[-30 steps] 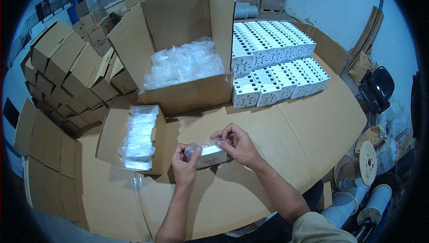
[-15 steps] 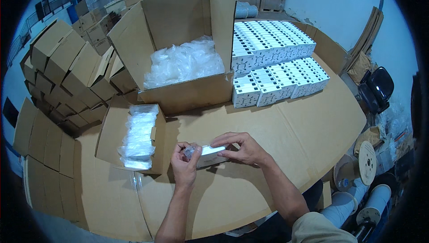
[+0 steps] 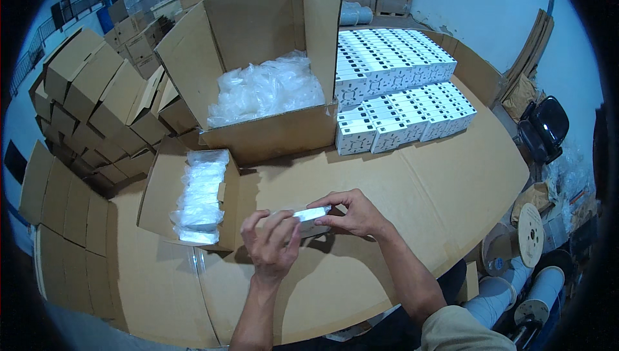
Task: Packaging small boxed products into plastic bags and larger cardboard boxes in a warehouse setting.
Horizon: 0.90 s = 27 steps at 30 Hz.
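Small white carton (image 3: 312, 217), its top gleaming and its front in shadow with markings too blurred to read, is over the near middle of a cardboard-covered tabletop (image 3: 419, 222); whether it rests there cannot be told. The right hand (image 3: 356, 214) pinches its right end between thumb and fingers. The left hand (image 3: 272, 246) has its fingers raised and parted at the left end; contact is unclear. Farther left, an open cardboard box (image 3: 232, 204) holds a row of film-wrapped packets (image 3: 201, 199). Behind, a larger open box (image 3: 277, 138) holds clear plastic bags (image 3: 267, 93). Right of that, stacked white boxes (image 3: 406, 77) carry dark squares and line graphics. Brown cartons (image 3: 106, 109) are piled at far left; a pale wall (image 3: 477, 12) rises at right.
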Available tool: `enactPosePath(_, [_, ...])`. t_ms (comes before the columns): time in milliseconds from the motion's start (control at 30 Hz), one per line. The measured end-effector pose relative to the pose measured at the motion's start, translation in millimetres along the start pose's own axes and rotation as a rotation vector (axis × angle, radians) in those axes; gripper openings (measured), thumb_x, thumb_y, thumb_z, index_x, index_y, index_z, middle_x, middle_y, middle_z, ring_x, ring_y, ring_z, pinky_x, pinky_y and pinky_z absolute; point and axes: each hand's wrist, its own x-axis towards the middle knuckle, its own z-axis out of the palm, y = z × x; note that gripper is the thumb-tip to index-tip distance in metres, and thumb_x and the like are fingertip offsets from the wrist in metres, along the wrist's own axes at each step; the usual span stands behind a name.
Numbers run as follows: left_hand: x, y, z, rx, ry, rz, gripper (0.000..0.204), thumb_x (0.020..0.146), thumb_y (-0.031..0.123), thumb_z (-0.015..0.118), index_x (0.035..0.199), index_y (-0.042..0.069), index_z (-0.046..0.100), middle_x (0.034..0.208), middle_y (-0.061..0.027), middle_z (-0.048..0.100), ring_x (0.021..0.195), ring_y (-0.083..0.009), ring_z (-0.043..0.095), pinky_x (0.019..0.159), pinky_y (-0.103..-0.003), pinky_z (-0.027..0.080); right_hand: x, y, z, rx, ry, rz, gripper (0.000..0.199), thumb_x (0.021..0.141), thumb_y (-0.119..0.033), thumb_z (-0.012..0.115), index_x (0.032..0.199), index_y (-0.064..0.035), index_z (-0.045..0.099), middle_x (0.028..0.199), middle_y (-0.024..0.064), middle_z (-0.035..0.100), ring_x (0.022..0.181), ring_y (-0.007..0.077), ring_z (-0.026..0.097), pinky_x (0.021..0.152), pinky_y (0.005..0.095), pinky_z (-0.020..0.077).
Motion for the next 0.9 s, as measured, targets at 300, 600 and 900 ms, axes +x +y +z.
enactPosePath(300, [10, 1, -8, -0.037, -0.272, -0.133, 0.029, 0.077, 0.011, 0.083, 0.105, 0.014, 0.075, 0.112, 0.0029, 0.074, 0.113, -0.0243, 0.058, 0.11, -0.048, 0.036, 1, -2, 0, -0.069, -0.006, -0.002, 0.031, 0.086, -0.012, 0.08, 0.116, -0.0082, 0.075, 0.105, 0.0065, 0.076, 0.095, 0.0139, 0.067, 0.085, 0.0307, 0.0542])
enactPosePath(600, [-4, -16, 1, -0.639, -0.303, -0.655, 0.038, 0.077, -0.002, 0.084, 0.11, 0.002, 0.067, 0.108, -0.0094, 0.071, 0.101, -0.0188, 0.068, 0.09, -0.032, 0.054, -2, -4, 2, -0.275, 0.11, -0.346, 0.028, 0.083, -0.009, 0.079, 0.11, -0.0051, 0.074, 0.11, 0.0089, 0.074, 0.105, 0.0226, 0.067, 0.085, 0.0354, 0.0568])
enactPosePath(900, [-8, -19, 0, -0.729, -0.338, -0.775, 0.035, 0.082, 0.008, 0.084, 0.112, 0.002, 0.067, 0.102, -0.0041, 0.07, 0.087, -0.0102, 0.065, 0.074, -0.027, 0.056, -8, -19, 12, -0.496, 0.06, -0.324, 0.031, 0.081, -0.009, 0.079, 0.111, -0.0054, 0.073, 0.103, 0.0117, 0.074, 0.098, 0.0279, 0.067, 0.085, 0.0396, 0.0565])
